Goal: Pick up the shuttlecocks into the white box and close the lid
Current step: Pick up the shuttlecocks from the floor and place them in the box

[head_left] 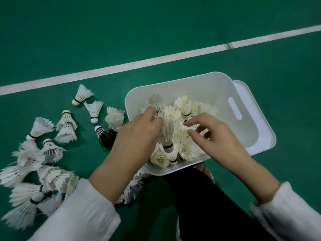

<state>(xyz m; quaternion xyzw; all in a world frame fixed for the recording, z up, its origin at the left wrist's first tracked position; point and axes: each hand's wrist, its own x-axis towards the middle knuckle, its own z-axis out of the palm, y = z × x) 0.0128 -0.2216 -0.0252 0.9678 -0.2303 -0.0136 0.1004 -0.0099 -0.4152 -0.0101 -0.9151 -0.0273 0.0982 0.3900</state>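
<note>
Shuttlecocks (40,126) litter green court floor (156,23) crossed by white line (156,58).

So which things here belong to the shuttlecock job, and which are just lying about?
Job: white box, lid, shuttlecocks in the box, loose shuttlecocks on the floor, left hand, right hand.
Lying about: white court line, green floor, dark trouser leg.
</note>
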